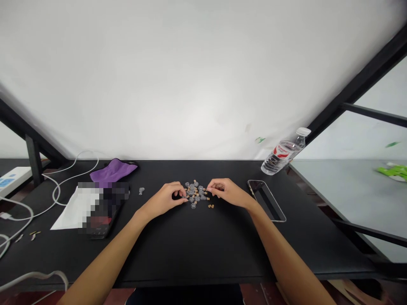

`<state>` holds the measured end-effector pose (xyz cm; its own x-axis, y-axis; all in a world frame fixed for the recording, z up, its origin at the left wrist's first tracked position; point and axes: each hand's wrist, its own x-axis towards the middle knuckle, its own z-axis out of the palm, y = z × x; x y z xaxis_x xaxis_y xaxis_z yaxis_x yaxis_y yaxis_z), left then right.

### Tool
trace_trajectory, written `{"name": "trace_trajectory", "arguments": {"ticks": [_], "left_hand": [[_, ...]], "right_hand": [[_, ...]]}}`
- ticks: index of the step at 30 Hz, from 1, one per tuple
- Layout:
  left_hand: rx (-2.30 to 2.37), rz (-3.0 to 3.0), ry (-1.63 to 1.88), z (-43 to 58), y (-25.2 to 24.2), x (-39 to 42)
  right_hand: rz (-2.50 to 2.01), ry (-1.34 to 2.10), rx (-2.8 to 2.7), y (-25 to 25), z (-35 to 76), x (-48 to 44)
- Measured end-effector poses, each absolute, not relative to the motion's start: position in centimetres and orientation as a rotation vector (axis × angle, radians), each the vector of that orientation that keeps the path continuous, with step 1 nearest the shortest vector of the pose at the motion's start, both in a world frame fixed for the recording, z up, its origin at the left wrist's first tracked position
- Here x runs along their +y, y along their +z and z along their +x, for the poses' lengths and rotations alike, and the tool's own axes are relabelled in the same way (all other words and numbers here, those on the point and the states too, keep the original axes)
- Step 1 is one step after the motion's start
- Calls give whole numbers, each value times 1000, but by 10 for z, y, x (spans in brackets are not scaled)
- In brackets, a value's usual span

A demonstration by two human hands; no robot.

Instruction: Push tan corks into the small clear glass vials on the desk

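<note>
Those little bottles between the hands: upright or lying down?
Lying down, at least several: brown corks point sideways from the little bottles. Others overlap too much to tell.

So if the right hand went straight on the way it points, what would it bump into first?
The right hand would likely meet the pile of small corked bottles, though depth is unclear.
</note>
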<state>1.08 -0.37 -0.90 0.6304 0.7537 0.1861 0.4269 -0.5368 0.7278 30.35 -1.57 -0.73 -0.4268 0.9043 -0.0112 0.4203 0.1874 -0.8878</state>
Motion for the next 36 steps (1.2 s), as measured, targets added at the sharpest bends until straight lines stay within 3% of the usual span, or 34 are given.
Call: {"name": "trace_trajectory", "arguments": {"ticks": [6,13,22,36], "left_hand": [[933,2089,708,1,6,-2],[890,2081,341,-33,17,8],[940,2203,142,-38,18,6],[990,2188,167,-34,16,4]], "right_hand": [[-1233,1362,-1989,-7,303,-16],[-1288,1377,-2029,-4,315,-16],[-1299,1498,-2115,-2,323,-19],[-1255,1405,-1920,1,315,-22]]}}
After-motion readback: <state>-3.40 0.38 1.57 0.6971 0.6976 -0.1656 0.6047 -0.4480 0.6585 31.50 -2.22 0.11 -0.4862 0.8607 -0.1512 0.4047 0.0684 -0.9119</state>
